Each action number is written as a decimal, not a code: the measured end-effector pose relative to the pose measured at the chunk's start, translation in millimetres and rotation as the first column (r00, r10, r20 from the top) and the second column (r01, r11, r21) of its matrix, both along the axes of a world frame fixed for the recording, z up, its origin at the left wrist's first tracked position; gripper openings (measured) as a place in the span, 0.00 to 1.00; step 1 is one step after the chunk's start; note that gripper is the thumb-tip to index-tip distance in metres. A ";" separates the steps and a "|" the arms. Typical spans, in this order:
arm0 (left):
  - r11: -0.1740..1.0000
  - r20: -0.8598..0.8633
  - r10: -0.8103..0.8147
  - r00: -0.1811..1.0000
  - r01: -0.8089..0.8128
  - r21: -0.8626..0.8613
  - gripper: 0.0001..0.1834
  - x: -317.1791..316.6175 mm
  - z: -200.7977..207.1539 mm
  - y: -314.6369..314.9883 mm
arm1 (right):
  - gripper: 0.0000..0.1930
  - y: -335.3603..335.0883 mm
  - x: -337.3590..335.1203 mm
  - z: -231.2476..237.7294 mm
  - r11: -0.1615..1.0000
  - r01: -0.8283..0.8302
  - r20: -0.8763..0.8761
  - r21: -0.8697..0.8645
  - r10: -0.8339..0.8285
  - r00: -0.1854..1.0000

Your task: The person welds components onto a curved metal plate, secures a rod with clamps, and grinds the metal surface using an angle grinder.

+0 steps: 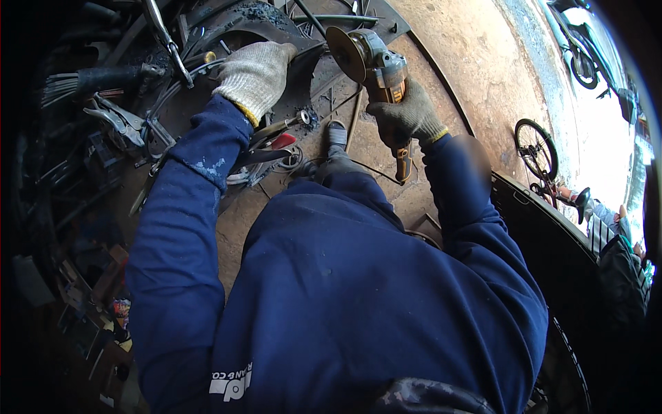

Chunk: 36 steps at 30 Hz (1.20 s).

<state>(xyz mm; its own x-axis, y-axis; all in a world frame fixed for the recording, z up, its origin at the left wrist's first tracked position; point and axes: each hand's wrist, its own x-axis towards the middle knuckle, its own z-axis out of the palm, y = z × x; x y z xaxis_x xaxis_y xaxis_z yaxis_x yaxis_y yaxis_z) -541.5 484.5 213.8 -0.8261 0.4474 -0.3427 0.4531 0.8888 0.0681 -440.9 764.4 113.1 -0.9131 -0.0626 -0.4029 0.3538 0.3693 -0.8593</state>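
My right hand (pixel 408 114), in a grey knit glove, is wrapped round the body of a yellow and black angle grinder (pixel 387 74). The grinder's thin brown disc (pixel 345 55) faces left, a short way from my left hand (pixel 256 77). That hand wears a whitish knit glove with its fingers closed at the edge of the dark work table. A dark metal piece (pixel 307 52) sticks out past its fingertips toward the disc; the rest is hidden under the glove. Below the left wrist lie pliers with a red handle (pixel 283 141).
Locking pliers (pixel 118 121), a bundle of rods (pixel 62 86) and a bent metal bar (pixel 165 41) crowd the left side. My foot (pixel 336 134) is on the floor below the grinder. To the right are a bicycle (pixel 536 152), a black panel (pixel 531 228) and another person (pixel 607 217).
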 end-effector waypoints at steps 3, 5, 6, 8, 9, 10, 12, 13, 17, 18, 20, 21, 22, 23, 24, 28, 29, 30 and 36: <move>1.000 -0.010 -0.010 1.000 0.010 0.023 0.16 0.0 -3.6 -2.2 | 0.36 -3.4 0.4 6.5 1.000 0.010 0.008 -0.021 -0.010 1.000; 1.000 -0.013 -0.014 1.000 0.014 0.021 0.16 -0.3 -6.7 -2.3 | 0.36 -3.5 0.5 7.1 1.000 0.011 0.013 -0.019 -0.011 1.000; 1.000 -0.015 -0.012 1.000 0.012 0.009 0.16 -0.1 -3.1 -0.7 | 0.36 -3.3 -0.1 5.5 1.000 0.009 0.017 -0.012 -0.009 1.000; 1.000 -0.021 -0.018 1.000 0.018 -0.002 0.16 0.2 -1.3 0.0 | 0.37 -2.7 -0.6 2.9 1.000 0.004 0.022 0.002 -0.004 1.000; 1.000 -0.026 -0.025 0.999 0.025 -0.001 0.16 0.6 -2.0 -0.5 | 0.37 -2.3 -0.4 1.9 1.000 0.003 0.024 0.007 -0.003 1.000; 0.999 -0.031 -0.033 0.999 0.033 0.002 0.16 0.4 -3.1 -0.9 | 0.37 -1.8 -0.7 0.3 1.000 0.001 0.026 0.014 -0.001 1.000; 1.000 -0.028 -0.029 0.999 0.030 0.011 0.16 0.4 -3.6 -0.9 | 0.38 -1.4 -0.7 -4.1 1.000 0.003 0.019 0.028 -0.004 1.000; 0.999 -0.027 -0.028 0.999 0.028 0.015 0.16 0.6 -3.1 -0.8 | 0.38 -1.4 -0.6 -4.4 0.999 0.004 0.014 0.036 -0.005 1.000; 0.999 -0.023 -0.035 0.999 0.034 -0.008 0.16 -0.1 -1.4 -0.6 | 0.38 -1.8 -0.1 -2.6 1.000 -0.002 0.007 -0.005 0.002 1.000; 0.999 -0.026 -0.034 0.999 0.034 -0.010 0.16 -0.4 -2.9 -1.0 | 0.38 -2.2 -0.1 -2.6 1.000 0.001 0.001 -0.011 -0.001 1.000; 0.999 -0.025 -0.033 0.999 0.033 -0.011 0.16 -0.6 -3.5 -1.3 | 0.38 -2.3 -0.4 -2.8 1.000 0.000 -0.010 -0.010 0.000 1.000; 0.999 -0.022 -0.034 0.999 0.034 -0.010 0.16 -0.3 -3.4 -1.0 | 0.37 -1.8 -0.1 -3.4 1.000 -0.002 -0.015 -0.002 0.002 1.000; 0.999 -0.018 -0.035 0.999 0.034 -0.009 0.16 -0.2 -3.4 -0.8 | 0.37 -1.8 0.1 -3.4 1.000 -0.005 -0.020 0.006 0.005 1.000; 0.999 -0.026 -0.036 0.999 0.036 -0.004 0.16 -0.1 -3.7 -0.8 | 0.37 -1.8 0.1 -3.3 1.000 -0.003 -0.014 0.009 0.003 1.000; 0.999 -0.033 -0.037 0.999 0.038 0.001 0.16 0.1 -4.2 -1.1 | 0.37 -2.3 0.0 -2.6 1.000 -0.002 -0.008 0.011 0.002 1.000; 0.999 -0.037 -0.049 0.998 0.049 0.007 0.16 -0.3 -5.3 -2.4 | 0.37 -3.8 -1.1 2.2 1.000 -0.004 0.016 0.029 0.003 1.000; 0.999 -0.033 -0.049 0.998 0.049 0.006 0.16 -0.5 -5.1 -2.0 | 0.37 -3.5 -0.8 1.9 1.000 0.000 0.009 0.023 0.000 1.000; 0.999 -0.030 -0.048 0.998 0.049 0.004 0.16 -0.4 -4.3 -1.6 | 0.38 -3.5 -0.3 1.6 1.000 0.003 0.002 0.016 -0.003 1.000; 0.998 -0.049 -0.055 0.997 0.055 -0.006 0.17 0.7 -5.2 -1.9 | 0.37 -4.3 -2.7 5.2 0.999 -0.022 -0.002 0.029 0.022 1.000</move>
<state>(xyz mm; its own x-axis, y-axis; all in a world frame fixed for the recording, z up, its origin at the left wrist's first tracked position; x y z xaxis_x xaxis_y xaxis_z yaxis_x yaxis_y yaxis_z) -540.8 482.6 208.7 -0.8162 0.4911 -0.3043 0.5041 0.8627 0.0402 -443.5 760.1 118.3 -0.9125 -0.0713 -0.4029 0.3434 0.4018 -0.8489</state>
